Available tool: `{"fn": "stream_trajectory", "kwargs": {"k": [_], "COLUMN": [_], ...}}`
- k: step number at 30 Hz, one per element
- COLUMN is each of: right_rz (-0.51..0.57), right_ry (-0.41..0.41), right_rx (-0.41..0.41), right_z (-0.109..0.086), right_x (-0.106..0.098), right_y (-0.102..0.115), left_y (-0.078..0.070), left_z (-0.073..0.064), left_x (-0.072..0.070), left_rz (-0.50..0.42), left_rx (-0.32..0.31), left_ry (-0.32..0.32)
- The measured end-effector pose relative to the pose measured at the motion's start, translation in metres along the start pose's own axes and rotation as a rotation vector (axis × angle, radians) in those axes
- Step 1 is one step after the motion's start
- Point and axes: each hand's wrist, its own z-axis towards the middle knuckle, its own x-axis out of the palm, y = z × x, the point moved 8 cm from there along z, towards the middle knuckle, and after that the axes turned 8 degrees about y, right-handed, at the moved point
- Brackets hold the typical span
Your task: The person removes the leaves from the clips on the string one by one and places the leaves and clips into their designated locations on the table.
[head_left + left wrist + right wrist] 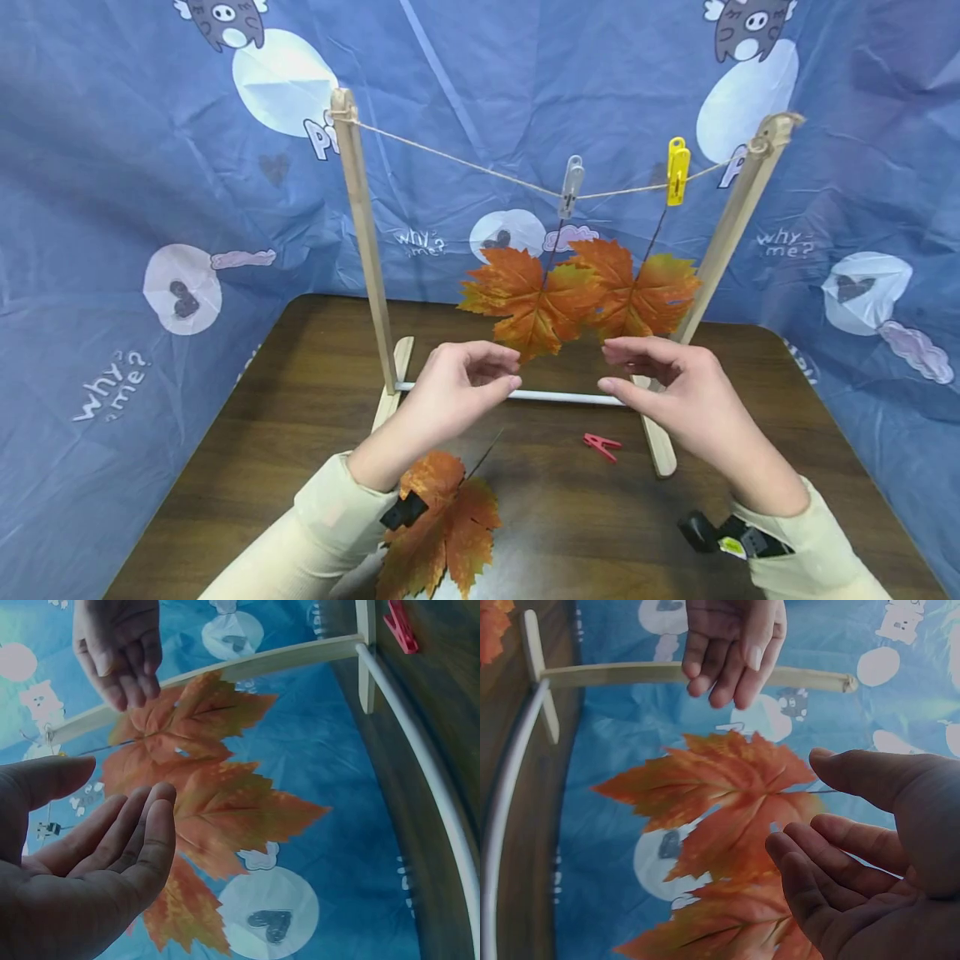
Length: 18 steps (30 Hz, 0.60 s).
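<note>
Two orange maple leaves hang by their stems from a string [457, 160]. A grey clothespin [572, 187] clips the left leaf [536, 304]; a yellow clothespin [677, 172] clips the right leaf [637, 292]. My left hand [457, 383], fingers loosely bent and holding nothing, is in front of the left leaf's lower edge. Facing it, my right hand [675, 383] is held below the right leaf, also with nothing in its grasp. A third maple leaf [468, 533] lies on the table, partly hidden by my left sleeve. A red clothespin [602, 447] lies between my hands, nearer the right.
The string runs between two wooden posts, the left post [363, 242] and the right post [738, 225]. A white rod [570, 397] joins their feet low down. Blue printed cloth [247, 208] stands behind and beside the brown table [300, 358].
</note>
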Motion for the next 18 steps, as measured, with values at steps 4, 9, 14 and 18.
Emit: {"fn": "stream_trajectory", "kwargs": {"k": [4,9,14,18], "right_rz": [-0.006,-0.016,-0.019,-0.015], "right_ry": [0.002,-0.016,-0.032,-0.039], "right_rx": [-0.011,-0.036,-0.06,-0.077], "right_z": [0.007,0.013,0.019,0.026], "right_x": [-0.004,-0.012,-0.019,-0.025], "right_y": [0.01,0.023,0.035,0.044], "left_y": [-0.006,-0.019,-0.03,-0.038], "left_z": [0.005,0.012,0.016,0.02], "left_x": [-0.002,-0.005,-0.01,-0.015], "left_rz": [0.012,0.014,0.026,0.039], "left_rx": [0.015,0.067,0.095,0.111], "left_ry": [-0.019,-0.038,-0.051,-0.062]}}
